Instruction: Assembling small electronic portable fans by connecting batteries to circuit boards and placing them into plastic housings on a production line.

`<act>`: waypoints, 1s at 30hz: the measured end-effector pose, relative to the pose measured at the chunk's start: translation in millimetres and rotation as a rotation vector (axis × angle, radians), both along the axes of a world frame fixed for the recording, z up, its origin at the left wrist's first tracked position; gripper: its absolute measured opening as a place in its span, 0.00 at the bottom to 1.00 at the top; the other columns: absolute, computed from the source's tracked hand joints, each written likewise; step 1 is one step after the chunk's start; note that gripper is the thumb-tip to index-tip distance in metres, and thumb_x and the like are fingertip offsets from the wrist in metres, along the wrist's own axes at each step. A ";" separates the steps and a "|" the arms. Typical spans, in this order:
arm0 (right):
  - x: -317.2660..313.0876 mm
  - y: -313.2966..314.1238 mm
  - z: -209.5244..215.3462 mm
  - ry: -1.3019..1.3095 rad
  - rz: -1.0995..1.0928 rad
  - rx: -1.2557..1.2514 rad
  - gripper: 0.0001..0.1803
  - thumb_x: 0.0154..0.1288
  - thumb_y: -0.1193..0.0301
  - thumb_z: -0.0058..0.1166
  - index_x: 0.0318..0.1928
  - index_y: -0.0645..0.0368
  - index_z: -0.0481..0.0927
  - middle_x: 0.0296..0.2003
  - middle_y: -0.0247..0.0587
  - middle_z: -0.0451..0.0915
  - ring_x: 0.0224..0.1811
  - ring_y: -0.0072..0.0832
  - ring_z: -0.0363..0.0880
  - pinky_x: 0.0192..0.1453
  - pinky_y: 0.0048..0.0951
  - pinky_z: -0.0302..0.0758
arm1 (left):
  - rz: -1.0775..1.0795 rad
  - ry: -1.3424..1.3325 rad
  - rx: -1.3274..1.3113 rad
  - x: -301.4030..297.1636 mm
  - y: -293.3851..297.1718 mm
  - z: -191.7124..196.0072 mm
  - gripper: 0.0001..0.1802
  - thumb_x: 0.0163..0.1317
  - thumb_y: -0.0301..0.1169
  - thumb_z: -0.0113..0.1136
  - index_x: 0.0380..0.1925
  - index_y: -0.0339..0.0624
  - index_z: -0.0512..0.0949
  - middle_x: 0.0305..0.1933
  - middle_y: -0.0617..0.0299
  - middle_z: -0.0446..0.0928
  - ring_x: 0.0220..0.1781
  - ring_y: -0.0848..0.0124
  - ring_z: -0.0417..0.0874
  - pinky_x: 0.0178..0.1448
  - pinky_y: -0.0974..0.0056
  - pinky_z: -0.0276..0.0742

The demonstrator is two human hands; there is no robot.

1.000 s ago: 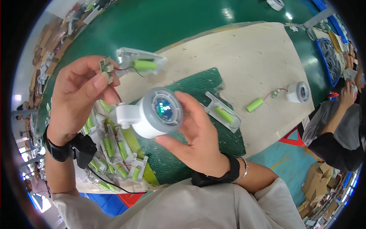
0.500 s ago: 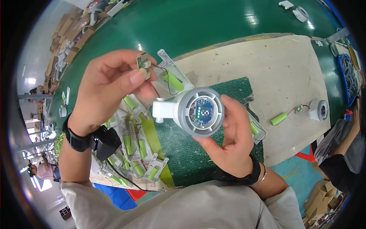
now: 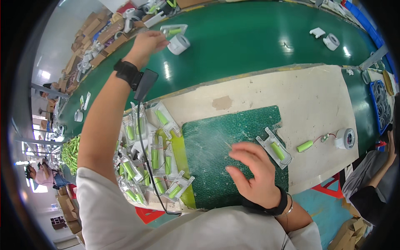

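White cylindrical housing (image 3: pixel 178 44): located on the green strip (image 3: pixel 233 41) beyond the desk (image 3: pixel 321 98), at the fingertips of the left hand (image 3: pixel 149 43). A translucent bracket (image 3: pixel 183 29) with a green cell lies just behind it.

Left hand: arm extended, fingers directed at the housing. Whether they touch or grip it cannot be told from this angle. Right hand (image 3: pixel 256 177): above the green mat (image 3: pixel 216 171), thumb and fingers spread apart, holding nothing. A second bracket (image 3: pixel 268 143) with a cell lies just beside it, at the mat's right edge.

Possible faults:
1. Rolling or tipping. The housing has a rounded wall; a sideways knock from the left fingers could displace it or push it against the bracket behind.
2. Cable snag. The black cable (image 3: pixel 139 121) from the wrist device (image 3: pixel 146 84) passes over the bracket pile (image 3: pixel 155 159); an abrupt arm movement could drag parts or catch their thin wires.
3. Wire strain. At the right, a display housing (image 3: pixel 345 138) is joined by slender leads to a circuit board (image 3: pixel 325 137) and loose cell (image 3: pixel 304 146). Lifting one part alone could stress the joints.
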State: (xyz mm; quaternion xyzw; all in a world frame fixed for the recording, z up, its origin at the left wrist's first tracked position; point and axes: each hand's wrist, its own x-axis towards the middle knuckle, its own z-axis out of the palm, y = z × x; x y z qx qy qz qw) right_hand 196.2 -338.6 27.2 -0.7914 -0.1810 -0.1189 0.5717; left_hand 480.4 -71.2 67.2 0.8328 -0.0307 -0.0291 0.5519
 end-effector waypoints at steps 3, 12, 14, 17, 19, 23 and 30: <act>-16.0 -8.3 6.2 -0.019 0.008 -0.041 0.13 0.49 0.76 0.59 0.37 0.62 0.76 0.40 0.44 0.74 0.38 0.38 0.75 0.39 0.30 0.74 | 0.246 0.095 0.228 -4.6 14.2 15.3 0.32 0.58 0.36 0.56 0.58 0.30 0.59 0.51 0.52 0.68 0.48 0.69 0.72 0.50 0.68 0.70; -64.4 -25.0 13.0 0.062 0.048 -0.127 0.10 0.48 0.78 0.59 0.34 0.63 0.77 0.34 0.45 0.78 0.35 0.39 0.77 0.39 0.30 0.74 | 0.061 -0.481 0.477 -174.1 74.1 103.8 0.21 0.61 0.38 0.50 0.49 0.35 0.68 0.49 0.60 0.72 0.47 0.71 0.73 0.55 0.67 0.67; -72.9 -26.3 11.5 0.056 0.029 -0.154 0.09 0.50 0.78 0.58 0.34 0.62 0.77 0.34 0.45 0.78 0.37 0.39 0.77 0.41 0.31 0.73 | 0.150 -0.383 0.457 -231.4 101.6 82.6 0.20 0.61 0.37 0.50 0.48 0.35 0.68 0.49 0.60 0.72 0.46 0.71 0.73 0.54 0.67 0.67; -84.6 -18.8 17.0 0.075 0.031 -0.124 0.09 0.52 0.80 0.54 0.36 0.66 0.76 0.36 0.47 0.77 0.38 0.35 0.76 0.44 0.29 0.71 | 0.271 -0.252 0.397 -318.5 138.0 52.5 0.20 0.60 0.37 0.50 0.48 0.35 0.69 0.48 0.60 0.72 0.46 0.71 0.74 0.54 0.67 0.67; -93.4 -15.6 20.0 0.088 0.089 -0.132 0.08 0.52 0.81 0.53 0.36 0.67 0.75 0.36 0.47 0.77 0.39 0.35 0.75 0.44 0.29 0.71 | 0.359 -0.202 0.335 -369.1 144.7 29.7 0.19 0.60 0.37 0.50 0.47 0.35 0.69 0.48 0.60 0.72 0.46 0.71 0.74 0.54 0.66 0.67; -98.9 -3.1 37.9 -0.032 0.143 -0.221 0.08 0.54 0.79 0.52 0.36 0.68 0.75 0.36 0.48 0.78 0.40 0.37 0.75 0.47 0.31 0.70 | 0.459 -0.243 0.223 -415.3 163.0 11.8 0.18 0.60 0.36 0.50 0.46 0.35 0.69 0.47 0.59 0.72 0.46 0.71 0.74 0.54 0.66 0.67; -135.2 -5.8 94.8 -0.302 0.187 -0.318 0.12 0.54 0.69 0.55 0.34 0.67 0.75 0.32 0.53 0.77 0.34 0.41 0.77 0.48 0.45 0.71 | 0.457 -0.527 0.077 -416.6 198.7 32.0 0.17 0.60 0.36 0.50 0.45 0.35 0.69 0.46 0.59 0.72 0.45 0.70 0.74 0.53 0.65 0.68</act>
